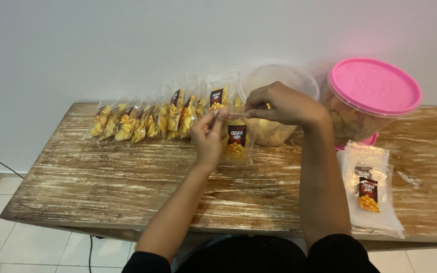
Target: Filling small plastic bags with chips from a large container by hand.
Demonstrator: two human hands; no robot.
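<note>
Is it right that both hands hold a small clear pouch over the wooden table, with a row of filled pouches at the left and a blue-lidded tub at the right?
Not quite: the tub's lid is pink, not blue, as the head view shows. The rest stands: the left hand and right hand hold a small clear pouch over the wooden table, with the row of filled pouches at the left.

A small clear plastic pouch (237, 141) with a dark label picturing yellow chips is hanging upright between the left hand (209, 135) and right hand (279, 105), its top edge pinched by both.
</note>
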